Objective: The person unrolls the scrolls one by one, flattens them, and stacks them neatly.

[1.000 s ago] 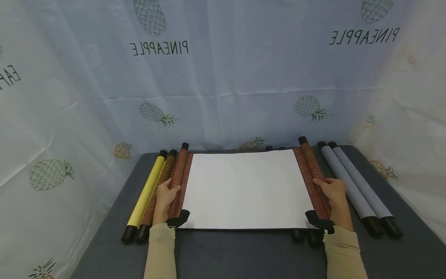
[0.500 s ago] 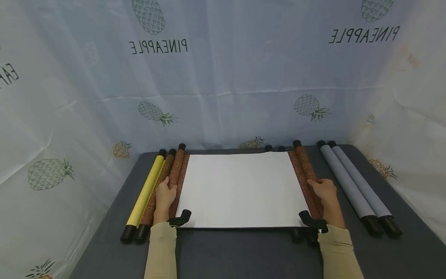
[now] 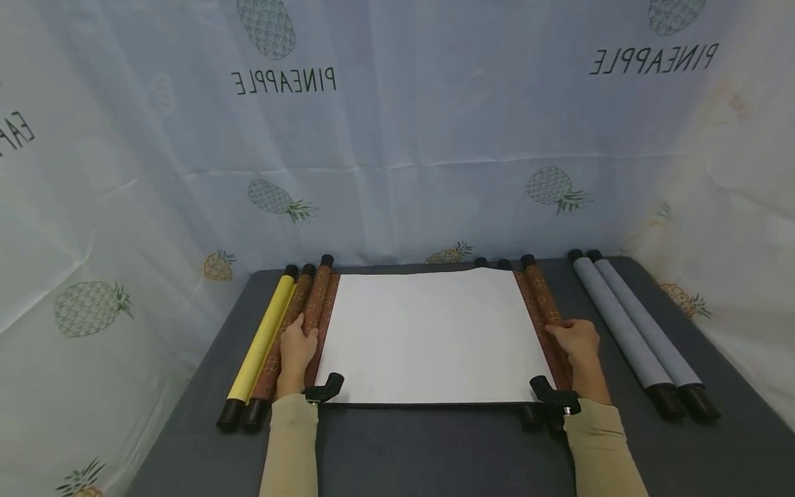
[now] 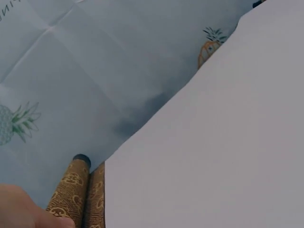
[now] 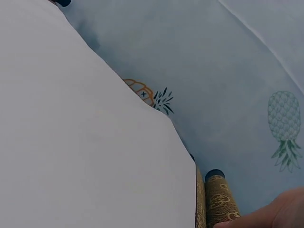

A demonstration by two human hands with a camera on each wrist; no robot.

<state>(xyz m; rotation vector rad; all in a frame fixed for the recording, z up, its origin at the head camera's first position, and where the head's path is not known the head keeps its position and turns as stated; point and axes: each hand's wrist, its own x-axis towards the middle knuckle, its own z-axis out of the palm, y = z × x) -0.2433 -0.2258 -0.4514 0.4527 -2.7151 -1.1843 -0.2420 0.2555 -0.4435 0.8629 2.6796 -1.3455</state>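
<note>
A hanging scroll lies spread across the middle in the head view, its blank white sheet bordered by reddish-brown patterned strips. My left hand grips its left roll, thumb on the inner side. On the other side my right hand holds the right roll, thumb and fingers around it. Both wrist views catch the black-capped upper roll ends, with part of the left hand and the right hand at the bottom corners. The lower roll ends are partly hidden by the forearms.
Left of the scroll lie a yellow rolled scroll and a brown rolled scroll. Two grey-blue rolled scrolls rest at the right. Black roll ends poke out beneath the white sheet. Pineapple-print cloth surrounds the dark table.
My right hand has moved left with the right roll, drawing it away from the grey-blue scrolls. The left hand and its roll have shifted only slightly.
</note>
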